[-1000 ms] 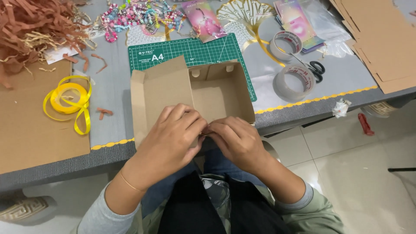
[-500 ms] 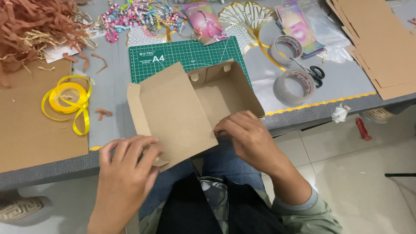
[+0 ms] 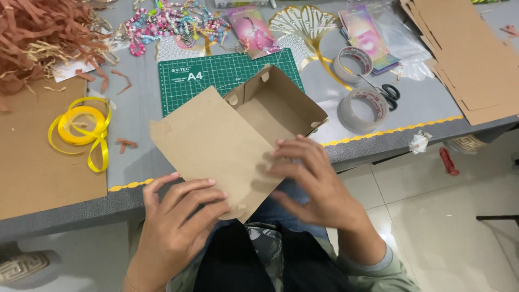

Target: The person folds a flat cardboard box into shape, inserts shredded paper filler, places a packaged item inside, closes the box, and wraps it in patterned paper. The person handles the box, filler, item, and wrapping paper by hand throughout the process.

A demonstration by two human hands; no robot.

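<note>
Fingers of both hands hold cardboard box (image 3: 238, 135); tape rolls (image 3: 363, 110), cutting mat (image 3: 200, 81) behind.

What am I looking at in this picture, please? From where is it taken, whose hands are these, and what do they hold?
The picture comes from a camera worn on a person's head, looking down. There is no machine, only two bare hands. The left hand and the right hand hold a brown cardboard box with its lid flap open, at the edge of a grey table. On the table lie a green cutting mat, yellow ribbon, two rolls of clear tape, black scissors, brown paper shreds, coloured beads and flat cardboard sheets.
</note>
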